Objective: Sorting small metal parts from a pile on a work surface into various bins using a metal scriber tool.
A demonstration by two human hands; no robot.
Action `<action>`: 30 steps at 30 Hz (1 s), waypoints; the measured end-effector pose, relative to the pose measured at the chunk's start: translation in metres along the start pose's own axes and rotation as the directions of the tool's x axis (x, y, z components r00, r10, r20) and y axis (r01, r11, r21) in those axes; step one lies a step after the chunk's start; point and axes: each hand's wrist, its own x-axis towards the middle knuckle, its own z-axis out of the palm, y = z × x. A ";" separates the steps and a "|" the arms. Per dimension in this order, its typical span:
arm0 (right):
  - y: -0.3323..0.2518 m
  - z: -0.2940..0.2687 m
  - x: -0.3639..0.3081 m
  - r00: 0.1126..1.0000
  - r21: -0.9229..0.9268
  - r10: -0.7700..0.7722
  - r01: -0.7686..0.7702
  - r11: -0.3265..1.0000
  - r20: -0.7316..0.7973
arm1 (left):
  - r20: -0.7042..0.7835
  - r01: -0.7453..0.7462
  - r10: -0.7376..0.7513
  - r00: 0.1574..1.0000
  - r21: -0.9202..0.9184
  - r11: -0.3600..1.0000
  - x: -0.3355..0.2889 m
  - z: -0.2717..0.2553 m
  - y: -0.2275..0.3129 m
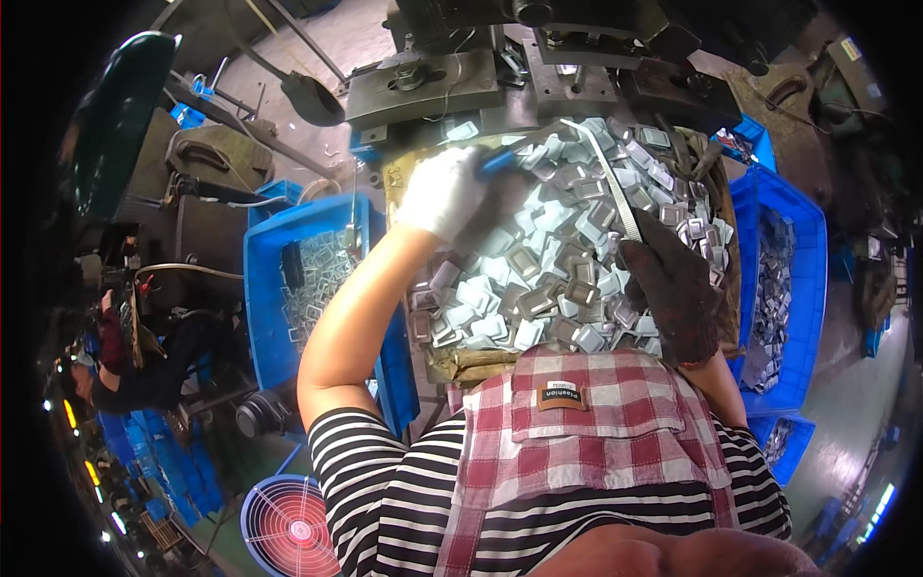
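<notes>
- At the far edge of the desk [471, 369], under the press machine, steel tooling blocks [423, 88] stand above the work area.
- Across the desk lies a dense, disordered pile of small rectangular metal pieces [562, 255], grey and silvery, overlapping, some faces up and some tilted.
- One loose piece [461, 131] lies apart from the pile, just beyond the left hand.
- Left hand [442, 192]: white glove, over the pile's left side, fingers together and clamped on a blue-handled tool [498, 162]; the tool points right, its far end blurred and dark.
- Right hand [676, 288]: dark glove, at the pile's right side, fingers clamped on the lower end of long pale tweezers [611, 178], ridged along the shaft; the tip reaches up and left over the pile's far part. Whether the tip touches any piece, cannot tell.
- Left of the desk: a blue bin [258, 279] containing similar light pieces.
- Right of the desk: a second blue bin [812, 260], likewise holding pieces.
- Wearer: striped sleeves [361, 457] and a red-and-white checked apron [596, 423].
- Lower left: a round fan [300, 529] with a reddish centre.
</notes>
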 end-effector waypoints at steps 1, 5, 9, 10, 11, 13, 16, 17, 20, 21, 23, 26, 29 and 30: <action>0.001 -0.001 -0.001 0.998 -0.065 -0.047 0.045 0.997 -0.032 | -0.024 -0.025 0.024 0.999 -0.010 1.000 0.006 0.003 0.005; -0.004 -0.006 -0.002 0.984 0.102 -0.001 0.019 0.995 -0.179 | 0.082 -0.293 0.282 0.956 0.188 0.937 0.030 0.012 0.001; -0.004 -0.013 -0.011 0.979 0.144 0.074 -0.046 0.989 -0.191 | 0.194 -0.267 0.221 0.956 0.259 0.928 0.049 0.009 0.011; -0.001 -0.013 -0.012 0.977 0.143 0.074 -0.046 0.989 -0.198 | 0.193 -0.273 0.228 0.954 0.257 0.927 0.047 0.007 0.012; 0.002 -0.014 -0.012 0.986 0.128 0.081 -0.063 0.990 -0.144 | 0.146 -0.042 0.033 0.989 0.058 0.997 0.041 0.004 0.013; 0.006 -0.009 -0.014 0.996 0.143 0.083 -0.076 0.987 -0.039 | 0.181 0.356 -0.311 0.933 -0.337 0.872 0.021 0.001 0.001; -0.005 -0.001 -0.012 0.994 0.080 0.059 -0.066 0.995 0.087 | 0.214 0.488 -0.455 0.864 -0.574 0.658 0.006 -0.007 0.005; 0.007 0.002 -0.012 0.992 0.078 0.057 -0.066 0.995 0.113 | 0.279 0.532 -0.495 0.823 -0.684 0.499 0.002 -0.007 0.010; -0.006 0.008 -0.012 0.984 -0.001 0.042 -0.042 0.999 0.174 | 0.268 0.504 -0.503 0.822 -0.755 0.420 -0.008 -0.019 0.028; -0.006 0.009 -0.013 0.985 0.031 0.017 -0.023 0.999 0.171 | 0.267 0.502 -0.504 0.821 -0.757 0.417 -0.008 -0.023 0.033; -0.004 0.010 -0.014 0.987 0.014 0.003 -0.005 1.000 0.162 | 0.394 0.549 -0.472 0.789 -0.796 0.254 -0.007 -0.029 0.041; -0.004 0.009 -0.016 0.986 -0.024 -0.011 0.015 1.000 0.165 | 0.438 0.541 -0.398 0.806 -0.818 0.195 -0.010 -0.023 0.036; -0.010 0.008 -0.016 0.987 -0.045 0.027 -0.020 0.999 0.160 | 0.439 0.511 -0.374 0.817 -0.852 0.116 -0.009 -0.023 0.041; -0.013 0.008 -0.016 0.986 -0.039 0.057 -0.052 0.998 0.160 | 0.440 0.511 -0.372 0.817 -0.852 0.115 -0.007 -0.022 0.041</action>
